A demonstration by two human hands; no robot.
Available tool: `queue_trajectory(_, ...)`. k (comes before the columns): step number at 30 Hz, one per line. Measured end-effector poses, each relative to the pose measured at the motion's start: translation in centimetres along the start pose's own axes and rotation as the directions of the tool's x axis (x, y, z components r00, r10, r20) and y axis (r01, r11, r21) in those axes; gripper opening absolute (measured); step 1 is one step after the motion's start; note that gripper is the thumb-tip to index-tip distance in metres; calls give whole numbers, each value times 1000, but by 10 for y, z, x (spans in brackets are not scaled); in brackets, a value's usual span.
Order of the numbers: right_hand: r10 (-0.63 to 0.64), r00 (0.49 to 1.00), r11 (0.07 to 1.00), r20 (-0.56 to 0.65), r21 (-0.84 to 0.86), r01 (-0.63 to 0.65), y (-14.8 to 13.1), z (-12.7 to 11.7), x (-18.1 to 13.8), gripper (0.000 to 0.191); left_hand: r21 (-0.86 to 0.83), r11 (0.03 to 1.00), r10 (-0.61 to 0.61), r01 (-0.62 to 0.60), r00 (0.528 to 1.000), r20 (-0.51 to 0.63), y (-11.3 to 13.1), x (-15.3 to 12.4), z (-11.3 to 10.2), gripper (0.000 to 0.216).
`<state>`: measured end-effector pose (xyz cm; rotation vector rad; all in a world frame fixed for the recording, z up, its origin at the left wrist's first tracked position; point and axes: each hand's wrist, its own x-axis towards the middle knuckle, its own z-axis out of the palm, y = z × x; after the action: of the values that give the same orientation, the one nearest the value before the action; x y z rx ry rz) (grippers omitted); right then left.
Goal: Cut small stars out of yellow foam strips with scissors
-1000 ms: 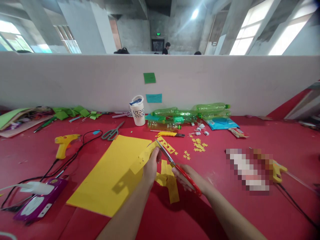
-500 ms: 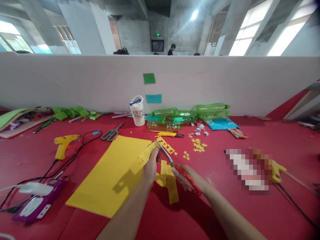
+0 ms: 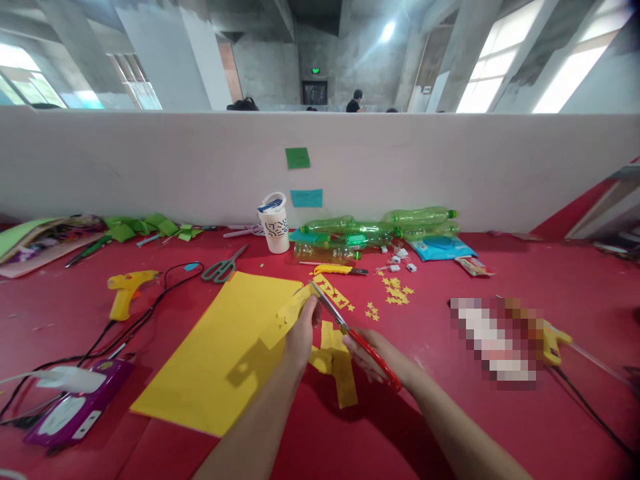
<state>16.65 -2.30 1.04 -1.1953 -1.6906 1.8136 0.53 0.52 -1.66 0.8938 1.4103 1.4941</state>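
Observation:
My left hand (image 3: 301, 331) pinches a strip of yellow paper (image 3: 290, 309) above the yellow sheets (image 3: 210, 360). In my right hand (image 3: 373, 357) are red-handled scissors (image 3: 374, 358), their blades pointing up and left to the edge of the strip by my left thumb. The blades look nearly closed. Below my hands lie yellow paper scraps (image 3: 345, 380) on the red table. Just beyond the scissors rests a strip with star-shaped holes (image 3: 331, 292), and small yellow paper stars (image 3: 397, 291) are scattered to its right.
A yellow utility knife (image 3: 337, 270), a white cup (image 3: 274, 227) and green plastic bottles (image 3: 375, 227) stand or lie toward the partition (image 3: 200, 167). At left are green-handled scissors (image 3: 220, 269), a yellow glue gun (image 3: 127, 291) with its cord and a purple power strip (image 3: 80, 407). Another glue gun (image 3: 554, 343) lies right.
My hands, the paper strip and the scissors hold almost the same pose. A person in the background has shifted slightly to the right.

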Motion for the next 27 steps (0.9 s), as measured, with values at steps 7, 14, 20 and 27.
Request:
queue_trajectory(7,-7,999,999,-40,32,9,4,-6,2,33,12,996,82,-84,986,145,2,5,-5,26)
queue_trajectory(14,47,984,998,-173,49,-39,10,-31,-1,34,-164,931,319,-327,945,-75,8,26,-19,22)
queue_trajectory(20,80,981,995,-177,-35,-88,7,-38,-5,35,-247,920,304,-305,952,-43,24,25,-21,29)
queue_trajectory(27,29,993,992,-114,-116,-43,0,-31,-7,33,-75,984,175,-164,967,184,21,13,-8,17)
